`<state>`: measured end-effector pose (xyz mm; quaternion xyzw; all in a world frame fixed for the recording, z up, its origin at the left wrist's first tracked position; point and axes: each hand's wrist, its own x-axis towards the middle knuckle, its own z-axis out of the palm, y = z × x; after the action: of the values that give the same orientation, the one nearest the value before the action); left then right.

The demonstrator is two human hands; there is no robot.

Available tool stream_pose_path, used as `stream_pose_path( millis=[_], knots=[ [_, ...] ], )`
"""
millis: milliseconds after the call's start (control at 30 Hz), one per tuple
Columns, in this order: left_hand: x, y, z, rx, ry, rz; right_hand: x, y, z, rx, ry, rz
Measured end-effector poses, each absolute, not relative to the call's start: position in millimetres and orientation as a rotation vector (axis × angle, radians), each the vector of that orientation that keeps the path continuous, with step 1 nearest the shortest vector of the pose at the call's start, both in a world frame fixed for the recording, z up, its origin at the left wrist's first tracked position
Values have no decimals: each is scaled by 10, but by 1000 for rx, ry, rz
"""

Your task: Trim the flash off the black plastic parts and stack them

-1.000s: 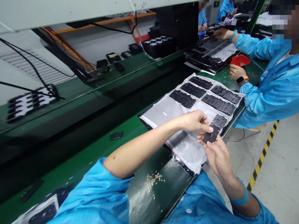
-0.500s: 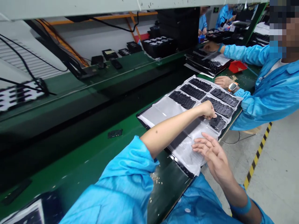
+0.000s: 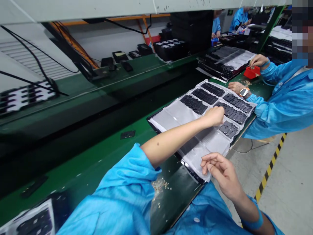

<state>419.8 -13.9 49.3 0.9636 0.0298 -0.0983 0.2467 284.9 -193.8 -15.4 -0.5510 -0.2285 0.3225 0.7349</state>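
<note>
Black plates [image 3: 229, 129] rowed in white tray [image 3: 166, 118], left grip [image 3: 215, 116] near

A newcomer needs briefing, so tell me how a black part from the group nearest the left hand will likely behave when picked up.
The black parts look thin and flat, so each is probably light for its size. They sit packed close together, so lifting one might disturb its neighbours. Their flat shape makes sliding likelier than rolling.
</note>
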Motion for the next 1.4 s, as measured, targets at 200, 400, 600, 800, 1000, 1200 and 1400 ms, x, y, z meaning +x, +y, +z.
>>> stream_pose_path(
  millis=[200,400,600,800,1000,1200,1400],
  knots=[
    [3657,-172,405,2729,-132,-267,2869,-1948,-174,-1269,-525,710],
    [3522,-183,247,2816,-262,-227,2807,-1917,-226,-1269,-535,720],
    [3536,-205,174,2853,-310,-232,2791,-1903,-222,-1265,-547,728],
    [3518,-177,226,2819,-307,-253,2788,-1923,-247,-1254,-558,724],
    [3538,6,349,2756,-235,-238,2788,-1934,-234,-1259,-580,723],
    [3167,205,664,2626,-156,-242,2861,-2038,-144,-1330,-641,701],
    [2037,464,885,2478,-97,-511,2841,-2142,-76,-1357,-836,839]
  ],
)
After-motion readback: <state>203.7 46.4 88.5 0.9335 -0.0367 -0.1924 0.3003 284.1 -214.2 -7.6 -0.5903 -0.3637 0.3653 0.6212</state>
